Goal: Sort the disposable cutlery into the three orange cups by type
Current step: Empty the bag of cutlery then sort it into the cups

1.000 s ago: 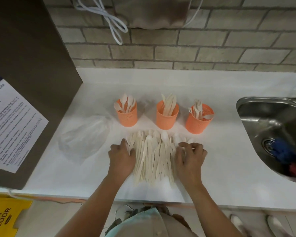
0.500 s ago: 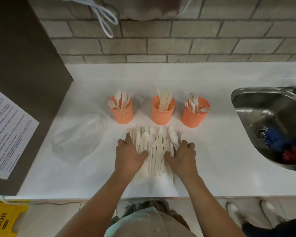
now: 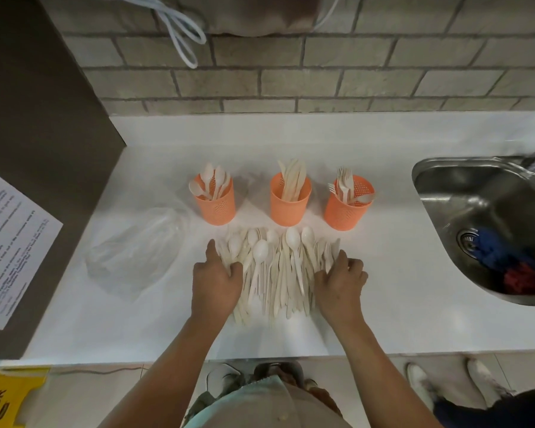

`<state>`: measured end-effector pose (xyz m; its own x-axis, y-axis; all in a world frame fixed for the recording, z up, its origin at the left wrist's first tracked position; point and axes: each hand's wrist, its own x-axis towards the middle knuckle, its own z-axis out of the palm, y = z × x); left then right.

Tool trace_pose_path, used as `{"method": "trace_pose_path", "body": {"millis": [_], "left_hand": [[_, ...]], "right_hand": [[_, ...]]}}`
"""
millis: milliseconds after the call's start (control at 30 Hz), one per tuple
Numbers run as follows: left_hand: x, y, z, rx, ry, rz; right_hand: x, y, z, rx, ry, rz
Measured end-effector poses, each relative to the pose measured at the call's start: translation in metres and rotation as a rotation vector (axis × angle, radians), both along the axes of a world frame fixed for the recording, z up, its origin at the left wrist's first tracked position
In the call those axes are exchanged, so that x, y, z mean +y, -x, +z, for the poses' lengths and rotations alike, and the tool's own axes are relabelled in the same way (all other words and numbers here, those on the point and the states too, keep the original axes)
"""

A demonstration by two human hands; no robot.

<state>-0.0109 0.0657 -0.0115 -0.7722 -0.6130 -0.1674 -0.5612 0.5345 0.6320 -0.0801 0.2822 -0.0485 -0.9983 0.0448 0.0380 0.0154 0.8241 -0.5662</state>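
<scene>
Three orange cups stand in a row on the white counter (image 3: 383, 273). The left cup (image 3: 217, 205) holds spoons, the middle cup (image 3: 289, 203) knives, the right cup (image 3: 348, 208) forks. In front of them lies a spread pile of cream disposable cutlery (image 3: 278, 270): spoons, knives and forks mixed together. My left hand (image 3: 215, 281) rests palm down on the pile's left edge. My right hand (image 3: 340, 282) rests on its right edge. The fingers of both hands are bent onto the pieces; neither hand lifts a single piece.
A crumpled clear plastic bag (image 3: 136, 251) lies left of the pile. A steel sink (image 3: 488, 230) with blue and red cloths is at the right. A brown cabinet (image 3: 37, 149) with a paper notice stands left. Another person's shoes (image 3: 445, 384) show beyond the counter's near edge.
Both hands pressed the pile inward half a second ago, then moved apart again to its outer edges. The pile is now spread wider, with more spoons showing on top.
</scene>
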Motion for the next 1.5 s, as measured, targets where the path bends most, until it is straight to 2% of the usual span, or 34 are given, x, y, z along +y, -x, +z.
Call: {"method": "trace_pose_path", "body": {"millis": [100, 200, 367, 433, 567, 667, 833, 967, 1067, 1167, 1333, 1400, 1500], "left_hand": [[0.0, 0.0, -0.01, -0.003, 0.084, -0.037], [-0.003, -0.002, -0.012, 0.011, 0.13, -0.069], [-0.007, -0.004, -0.007, -0.018, 0.258, -0.152], [-0.003, -0.003, -0.003, -0.052, 0.323, -0.183], [0.008, 0.0, -0.006, -0.122, 0.394, -0.202], [0.018, 0.003, -0.017, -0.067, 0.434, -0.199], [0.016, 0.005, -0.026, 0.054, 0.07, -0.147], [0.023, 0.007, -0.024, 0.082, -0.078, -0.111], [0.015, 0.0, -0.012, 0.13, -0.127, -0.1], [-0.01, -0.023, -0.009, 0.13, -0.023, -0.299], [-0.032, -0.062, -0.02, -0.064, 0.156, -0.72], [-0.033, -0.067, -0.024, -0.083, 0.215, -0.781], [-0.033, -0.066, -0.026, -0.072, 0.222, -0.751]], "right_hand": [[-0.001, -0.005, 0.005, 0.05, -0.109, 0.026], [0.007, -0.001, 0.002, 0.068, -0.119, 0.071], [0.014, 0.003, 0.0, 0.011, 0.116, 0.129], [0.015, 0.003, 0.003, 0.009, 0.145, 0.143], [0.009, -0.001, 0.004, -0.014, 0.061, 0.162], [0.0, -0.007, 0.001, 0.028, -0.095, 0.172], [0.006, -0.006, 0.0, 0.02, -0.015, 0.147], [0.002, -0.008, -0.003, -0.066, -0.007, 0.3], [0.002, -0.009, 0.005, -0.046, 0.011, 0.254], [0.014, -0.012, 0.011, 0.004, -0.066, 0.287], [0.023, -0.034, 0.01, 0.035, -0.133, 0.379], [0.019, -0.046, 0.011, 0.075, -0.162, 0.425], [0.01, -0.058, 0.011, 0.107, -0.164, 0.496]]}}
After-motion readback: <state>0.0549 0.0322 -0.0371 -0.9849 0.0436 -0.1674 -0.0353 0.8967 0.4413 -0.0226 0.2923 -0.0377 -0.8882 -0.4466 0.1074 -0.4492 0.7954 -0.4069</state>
